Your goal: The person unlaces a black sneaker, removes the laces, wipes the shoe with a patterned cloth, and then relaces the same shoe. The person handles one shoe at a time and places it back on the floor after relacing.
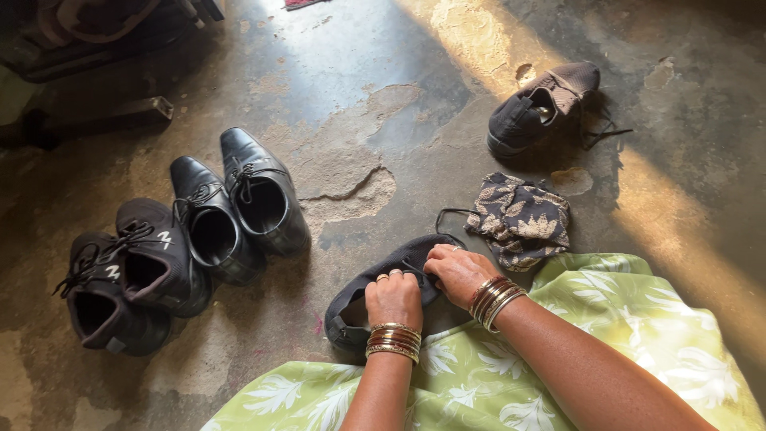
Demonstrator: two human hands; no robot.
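A black fabric shoe lies on the floor right in front of me. My left hand grips its upper near the opening, fingers closed. On the same shoe my right hand pinches its black lace. Both wrists wear several bangles. The shoe's lace trails off toward a patterned cloth lying just beyond my right hand. The matching black shoe lies farther off at the upper right, its lace loose.
Two black leather lace-up shoes and a pair of black sneakers stand in a row at the left. My green leaf-print garment covers the bottom. The concrete floor is cracked. Dark objects sit at the top left.
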